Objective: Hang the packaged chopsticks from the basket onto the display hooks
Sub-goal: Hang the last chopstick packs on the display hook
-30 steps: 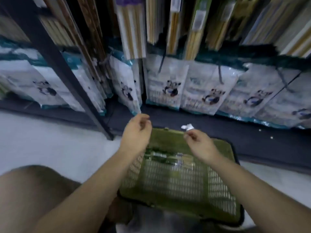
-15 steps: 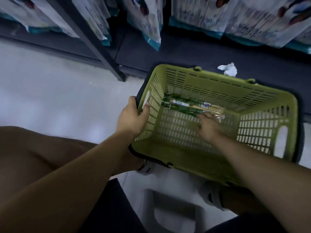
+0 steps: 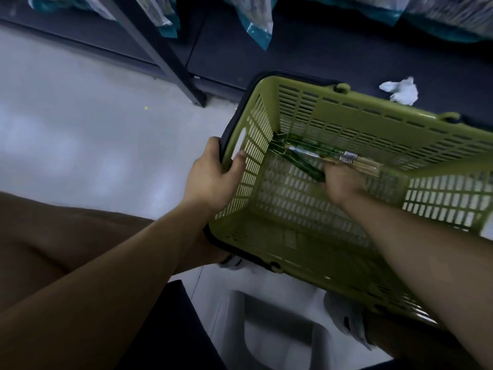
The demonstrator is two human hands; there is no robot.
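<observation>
Slotted matt green plastic basket (image 3: 346, 108); glossy film on the chopstick packs (image 3: 314, 153); crumpled white paper (image 3: 400, 90); smooth pale floor (image 3: 80, 116)

One wide-angle view, worn on the person's head, looks steeply down and a little forward. The left forearm (image 3: 106, 276) and right forearm (image 3: 426, 249) enter from the bottom edge, very near the lens. A green basket (image 3: 346, 113) fills the centre and right, close below. Pale floor (image 3: 80, 142) spreads across the left; a dark shelf (image 3: 333, 49) base runs along the top edge.
</observation>
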